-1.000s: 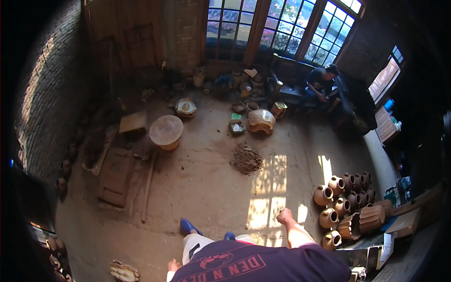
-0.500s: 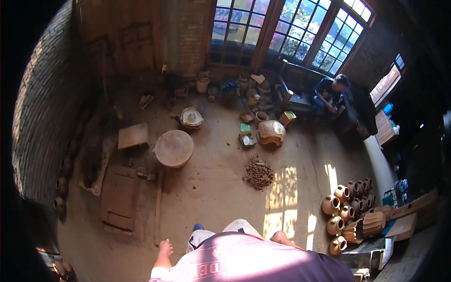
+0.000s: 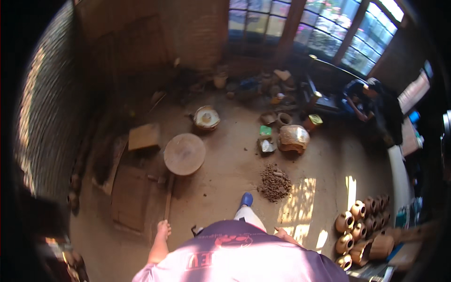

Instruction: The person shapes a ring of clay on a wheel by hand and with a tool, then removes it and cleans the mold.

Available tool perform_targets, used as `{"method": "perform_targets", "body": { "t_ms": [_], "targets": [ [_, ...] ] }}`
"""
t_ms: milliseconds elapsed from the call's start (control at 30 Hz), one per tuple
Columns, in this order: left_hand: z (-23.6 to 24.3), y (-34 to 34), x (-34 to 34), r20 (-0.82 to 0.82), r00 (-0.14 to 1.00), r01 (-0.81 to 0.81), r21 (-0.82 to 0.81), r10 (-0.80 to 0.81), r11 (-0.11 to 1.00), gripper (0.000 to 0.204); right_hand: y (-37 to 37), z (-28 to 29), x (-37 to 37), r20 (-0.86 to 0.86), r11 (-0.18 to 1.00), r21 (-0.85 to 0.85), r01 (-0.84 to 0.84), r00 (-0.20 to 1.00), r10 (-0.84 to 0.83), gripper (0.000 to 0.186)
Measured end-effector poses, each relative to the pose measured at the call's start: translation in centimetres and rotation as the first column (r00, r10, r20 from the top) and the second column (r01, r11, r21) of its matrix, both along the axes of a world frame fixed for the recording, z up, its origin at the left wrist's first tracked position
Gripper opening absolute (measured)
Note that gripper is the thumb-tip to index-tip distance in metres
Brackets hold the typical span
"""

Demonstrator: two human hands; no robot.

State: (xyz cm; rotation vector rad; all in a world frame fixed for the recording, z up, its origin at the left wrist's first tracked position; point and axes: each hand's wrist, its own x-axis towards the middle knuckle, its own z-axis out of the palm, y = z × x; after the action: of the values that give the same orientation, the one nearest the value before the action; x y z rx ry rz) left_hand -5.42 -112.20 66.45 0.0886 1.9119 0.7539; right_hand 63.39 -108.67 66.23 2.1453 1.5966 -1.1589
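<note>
My left hand point(image 3: 164, 228) hangs with fingers loosely apart and empty, above the floor beside a long wooden plank point(image 3: 169, 197). My right hand point(image 3: 282, 233) shows at the other side of my body, partly hidden by my shirt; whether it is closed is unclear. One blue shoe point(image 3: 245, 200) is forward on the dusty floor, just short of a heap of brown clay lumps point(image 3: 275, 183). A round disc-topped stand point(image 3: 184, 152) is farther forward on the left.
A large curved pot point(image 3: 293, 137) and small containers point(image 3: 266, 130) lie ahead. A person point(image 3: 361, 96) sits under the windows. Rows of clay jars point(image 3: 345, 221) line the right side; a flat panel point(image 3: 131, 188) and square board point(image 3: 144, 136) lie left, near a brick wall point(image 3: 51, 108).
A blue shoe has stepped forward toward the clay heap. My left hand has risen into fuller view, and the room has shifted rightward in the picture, with some blur.
</note>
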Motion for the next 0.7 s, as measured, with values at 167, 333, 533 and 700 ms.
{"method": "perform_targets", "body": {
  "t_ms": [167, 333, 533, 700],
  "targets": [
    [5.3, 3.5, 9.1, -0.011, 0.967, 0.25, -0.15, -0.254, 0.957, 0.024, 13.0, -2.1, 6.0, -0.29, 0.956, -0.106, 0.272, 0.912, -0.291, 0.036],
    [14.9, 3.5, 16.5, 0.143, 0.892, 0.449, -0.17, -0.429, 0.877, 0.023, 25.4, 7.0, 6.0, -0.233, 0.992, -0.124, 0.011, 0.972, -0.04, 0.025],
    [19.3, 5.0, 22.8, 0.256, 0.943, 0.231, -0.051, -0.211, 0.972, 0.029, 31.0, 9.4, 2.5, -0.539, 0.88, -0.427, -0.21, 0.84, -0.061, 0.028],
    [18.1, 7.0, 21.2, 0.251, 0.945, 0.187, 0.119, -0.212, 0.975, 0.029, 40.3, 19.5, -6.5, -0.384, 0.772, -0.516, -0.371, 0.906, 0.178, 0.035]
  ]
}}
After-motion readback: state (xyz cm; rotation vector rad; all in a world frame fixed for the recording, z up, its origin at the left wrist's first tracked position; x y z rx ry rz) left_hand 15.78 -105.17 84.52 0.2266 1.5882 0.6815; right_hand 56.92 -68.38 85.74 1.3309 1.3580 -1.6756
